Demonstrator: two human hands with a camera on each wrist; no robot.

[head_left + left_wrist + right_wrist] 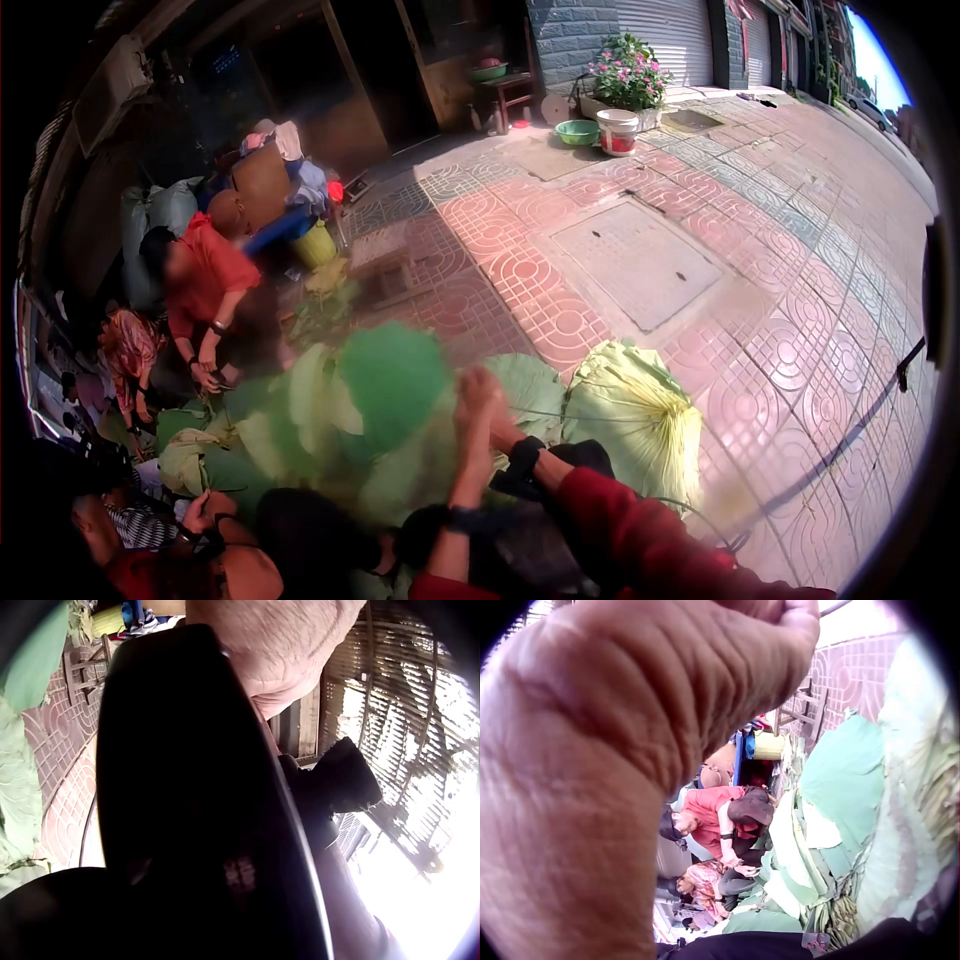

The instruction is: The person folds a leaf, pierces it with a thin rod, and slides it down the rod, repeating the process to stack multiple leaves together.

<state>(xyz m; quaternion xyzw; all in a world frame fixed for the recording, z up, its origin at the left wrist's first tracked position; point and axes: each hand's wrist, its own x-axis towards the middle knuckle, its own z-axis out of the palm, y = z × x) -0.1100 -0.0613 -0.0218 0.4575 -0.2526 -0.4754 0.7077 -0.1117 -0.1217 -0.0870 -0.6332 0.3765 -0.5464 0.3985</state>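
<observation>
In the head view my left hand (474, 394) and right hand (503, 428) are close together above the leaves, blurred, with fingers curled. A thin dark cord (545, 413) runs from them toward a yellow-green bundle of folded leaves (635, 425) on the right. Both hands appear to grip this cord, though their fingertips are hidden. Large round green leaves (395, 385) spread to their left. The left wrist view holds the heel of a hand behind a large black shape. In the right wrist view my right hand (727, 667) has bent fingers beside the cord (835, 607).
A person in red (212, 275) bends over leaves at the left, with others nearby. Behind are a low wooden stool (385, 275), a yellow bucket (316, 245) and sacks. Patterned paving (525, 270) extends right, toward a green basin (577, 132), white bucket (617, 133) and flowers.
</observation>
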